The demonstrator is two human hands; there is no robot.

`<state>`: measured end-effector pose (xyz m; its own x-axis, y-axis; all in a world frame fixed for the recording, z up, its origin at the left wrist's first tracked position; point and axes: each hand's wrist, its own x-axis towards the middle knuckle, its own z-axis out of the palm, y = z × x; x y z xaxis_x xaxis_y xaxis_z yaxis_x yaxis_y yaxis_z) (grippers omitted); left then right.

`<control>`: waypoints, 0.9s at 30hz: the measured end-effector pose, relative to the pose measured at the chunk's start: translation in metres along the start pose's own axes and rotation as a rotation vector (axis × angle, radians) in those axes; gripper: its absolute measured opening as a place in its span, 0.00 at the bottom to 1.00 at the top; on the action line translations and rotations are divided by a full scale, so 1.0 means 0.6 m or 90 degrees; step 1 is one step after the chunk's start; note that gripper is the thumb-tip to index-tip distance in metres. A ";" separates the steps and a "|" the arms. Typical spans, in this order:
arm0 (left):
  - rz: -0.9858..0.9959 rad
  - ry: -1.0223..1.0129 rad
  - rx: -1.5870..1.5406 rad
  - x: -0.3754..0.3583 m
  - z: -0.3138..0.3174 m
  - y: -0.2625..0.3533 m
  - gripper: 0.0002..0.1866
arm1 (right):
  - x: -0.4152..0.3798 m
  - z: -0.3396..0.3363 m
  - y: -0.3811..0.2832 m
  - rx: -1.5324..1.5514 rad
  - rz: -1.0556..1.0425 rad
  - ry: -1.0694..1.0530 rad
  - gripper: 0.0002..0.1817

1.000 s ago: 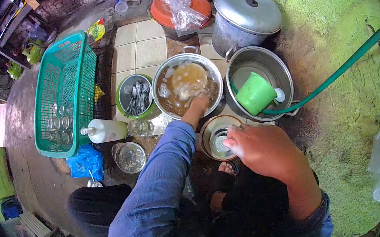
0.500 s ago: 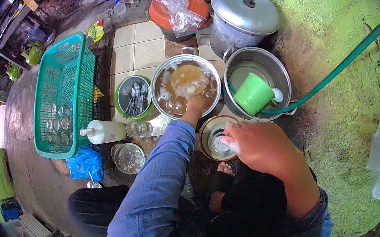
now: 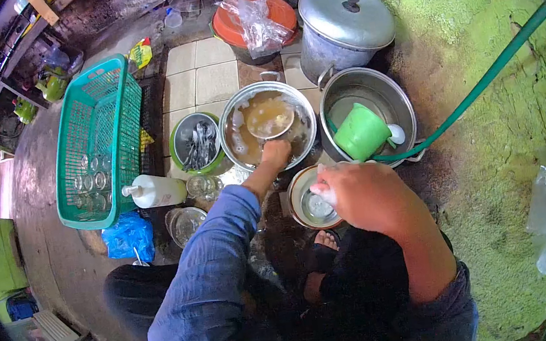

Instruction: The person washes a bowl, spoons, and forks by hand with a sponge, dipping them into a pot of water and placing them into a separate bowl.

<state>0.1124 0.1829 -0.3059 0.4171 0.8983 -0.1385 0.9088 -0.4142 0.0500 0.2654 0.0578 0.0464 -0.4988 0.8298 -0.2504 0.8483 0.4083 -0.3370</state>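
Note:
My left hand (image 3: 276, 152) is closed at the near edge of a round dish (image 3: 270, 118) that sits in cloudy, soapy water inside a metal basin (image 3: 308, 118). The fingertips are partly hidden. Above a bowl with a brown rim (image 3: 299, 214) is my right hand (image 3: 355, 195), its fingers curled with white suds on them; what they hold is hidden. A bowl of cutlery (image 3: 198, 142) stands left of the basin. To its right, a large pot (image 3: 402, 102) holds a green dipper (image 3: 361, 132).
A green basket (image 3: 120, 114) with glasses stands at left, near a white bottle (image 3: 157, 190) and a blue bag (image 3: 128, 237). Behind are a red-lidded bucket (image 3: 229, 24) and a lidded pot (image 3: 343, 21). A green hose (image 3: 480, 96) crosses at right.
The round dish shows more clearly at the water's surface, with its rim now visible. My left hand has shifted slightly left, and my right hand slightly left too. The whole view has moved a little.

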 end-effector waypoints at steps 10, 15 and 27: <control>-0.037 0.195 -0.257 -0.070 -0.048 -0.047 0.10 | -0.016 0.008 0.025 -0.022 -0.027 0.070 0.15; -0.051 0.307 -0.377 -0.053 -0.003 -0.061 0.13 | -0.013 0.001 0.017 -0.011 -0.004 0.018 0.15; 0.013 0.253 -0.451 -0.053 -0.054 -0.035 0.18 | -0.007 0.004 0.011 -0.028 -0.035 0.052 0.14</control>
<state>0.0806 0.1674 -0.2705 0.2863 0.9314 0.2248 0.6374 -0.3603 0.6811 0.2724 0.0564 0.0433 -0.5297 0.8334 -0.1576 0.8282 0.4681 -0.3080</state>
